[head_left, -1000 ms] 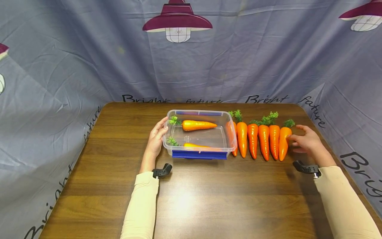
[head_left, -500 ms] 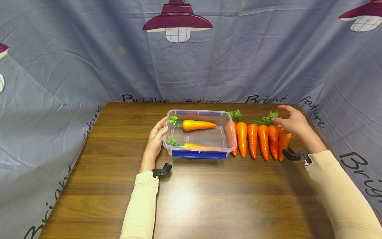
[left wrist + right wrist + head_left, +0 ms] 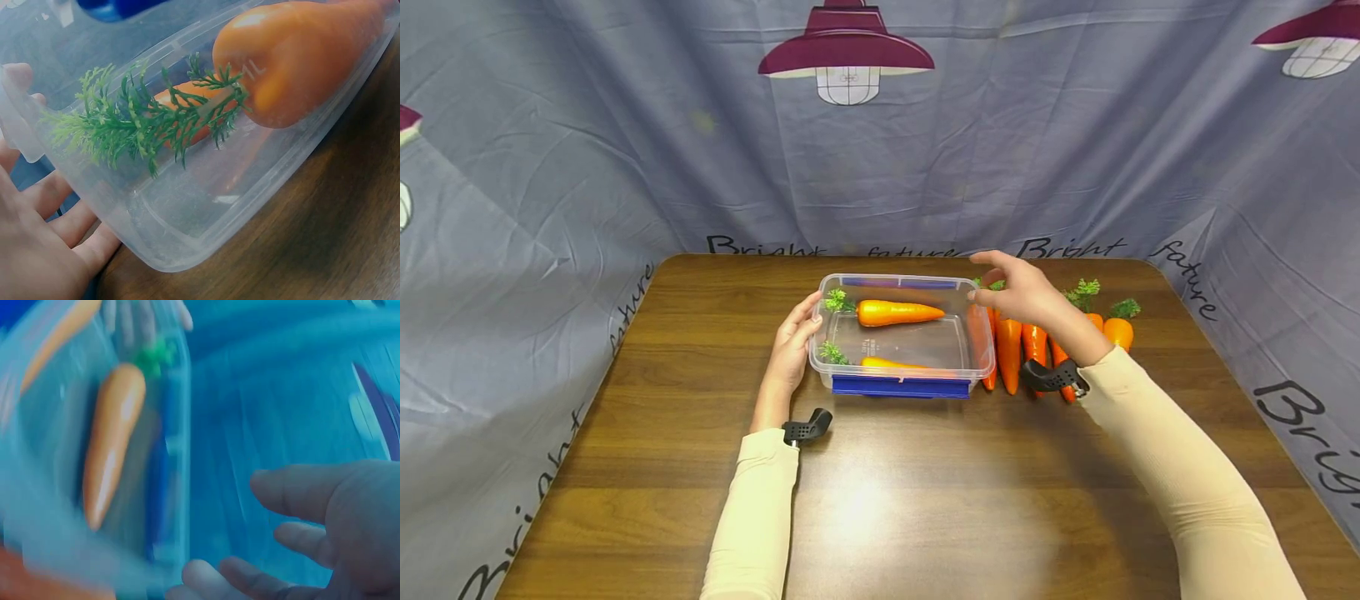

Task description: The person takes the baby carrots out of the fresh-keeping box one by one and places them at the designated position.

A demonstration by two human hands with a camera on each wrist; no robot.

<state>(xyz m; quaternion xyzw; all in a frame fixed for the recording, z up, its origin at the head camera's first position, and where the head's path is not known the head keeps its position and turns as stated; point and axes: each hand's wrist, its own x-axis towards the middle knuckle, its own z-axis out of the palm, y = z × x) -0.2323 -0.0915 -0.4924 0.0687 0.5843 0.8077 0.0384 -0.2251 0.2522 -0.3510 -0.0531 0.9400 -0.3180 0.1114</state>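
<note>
A clear plastic container with blue latches stands mid-table. Inside it lie two carrots, the far one whole in view, the near one partly behind the front rim, their green tops to the left. My left hand rests against its left end; in the left wrist view the fingers lie along the outer wall. My right hand, holding nothing, hovers by its far right corner with fingers spread. It passes over a row of carrots, hiding some of them.
The carrot row runs rightward from the container's right end to a last carrot, tops to the back. A wooden table carries everything. Grey printed curtains hang close behind and beside it.
My right hand has moved left along the carrot row, from the rightmost carrot over the tops to the container's right corner. My left hand and the container have stayed put.
</note>
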